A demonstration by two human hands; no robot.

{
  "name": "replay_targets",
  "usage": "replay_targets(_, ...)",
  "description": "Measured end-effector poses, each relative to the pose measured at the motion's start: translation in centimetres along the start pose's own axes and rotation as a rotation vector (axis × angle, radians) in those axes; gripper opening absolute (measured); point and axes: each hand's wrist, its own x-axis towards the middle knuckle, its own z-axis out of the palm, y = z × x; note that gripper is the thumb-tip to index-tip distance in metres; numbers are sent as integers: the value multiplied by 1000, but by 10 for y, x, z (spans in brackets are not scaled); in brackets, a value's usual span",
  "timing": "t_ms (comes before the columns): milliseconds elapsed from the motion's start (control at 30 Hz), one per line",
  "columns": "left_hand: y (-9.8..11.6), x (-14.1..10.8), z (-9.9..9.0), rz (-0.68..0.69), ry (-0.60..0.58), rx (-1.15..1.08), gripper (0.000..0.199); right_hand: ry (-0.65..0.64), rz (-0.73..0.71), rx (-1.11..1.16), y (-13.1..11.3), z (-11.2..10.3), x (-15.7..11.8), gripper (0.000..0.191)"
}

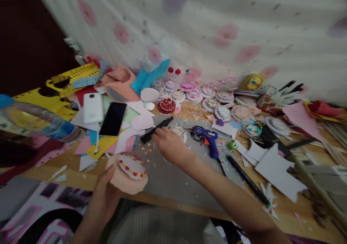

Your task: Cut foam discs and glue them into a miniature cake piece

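My left hand point(107, 188) grasps the peach base point(128, 189) by its near-left edge, thumb on top, at 8 o'clock from my right hand point(170, 144). On the base lies a pale disc point(131, 166), its edge trimmed with red hearts and yellow bits. My right hand is above the grey mat point(168, 182), fingers bent at the black holder point(159, 128); I cannot tell whether they grip it or only touch it. Loose beads point(146, 148) lie at 9 o'clock from that hand, a trimmed white disc point(179, 129) just beside it at 1 o'clock, the glue gun point(207, 137) at 3, the green-tipped pen point(248, 180) at 4, the phone point(113, 119) at 10. At 12, on the surface point(72, 175), is the red disc point(167, 106).
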Motion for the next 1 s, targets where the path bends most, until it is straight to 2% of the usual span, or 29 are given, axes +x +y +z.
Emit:
replay_targets(100, 7, -11, -18, 164, 12, 85, 71, -52, -43, -39, -7, 16, 39, 9)
replay_targets(233, 19, -20, -26, 516, -37, 335, 76, -96, -90, -79, -13, 24, 65, 9)
replay_targets(300, 21, -21, -28, 631, -70, 478, 80, -85, -126, -81, -13, 15, 69, 7)
replay_targets(367, 22, -19, -28, 730, -60, 640, 84, -64, -160, -78, -10, 0, 66, 13)
replay_targets(467, 19, -14, -29, 862, -40, 858, 85, 65, -124, -6, -1, -25, 46, 12)
replay_targets(533, 16, -9, -27, 926, -67, 967, 83, 361, 24, 212, 5, -35, 21, 10)
replay_targets(600, 12, -4, -24, 972, -112, 1014, 81, 662, 295, 436, 5, -37, -11, 19)
replay_targets(667, 7, 0, -18, 1015, -144, 993, 79, 844, 589, 726, -2, -31, -47, 24)
replay_targets(767, 0, 6, -5, 1080, -146, 933, 80, 1055, 958, 1335, -20, -13, -102, 30)
replay_targets(833, -5, 11, 5, 1103, -166, 929, 81, 1032, 1142, 1631, -33, -1, -134, 26)
replay_targets(900, -11, 16, 14, 1111, -210, 920, 83, 957, 1273, 1828, -44, 7, -160, 24)
replay_targets(1000, -21, 25, 24, 1083, -277, 863, 86, 779, 1323, 2037, -54, 9, -183, 27)
